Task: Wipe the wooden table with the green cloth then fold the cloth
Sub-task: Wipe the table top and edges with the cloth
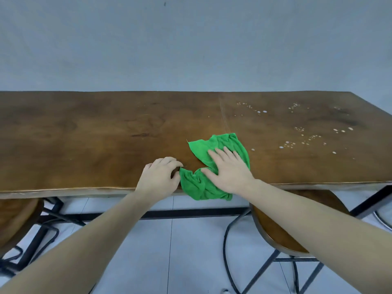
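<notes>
Green cloth is lying bunched under the flat right hand, its corner pinched by the left hand — overhanging the tabletop edge, it is risking slipping off, leaving the droplets unwiped.

The worktop is dark-stained wood, smooth with a dull sheen, speckled with pale droplets. The green cloth looks like soft, fuzzy microfibre, crumpled. Stool seats are wood on black metal frames.
</notes>
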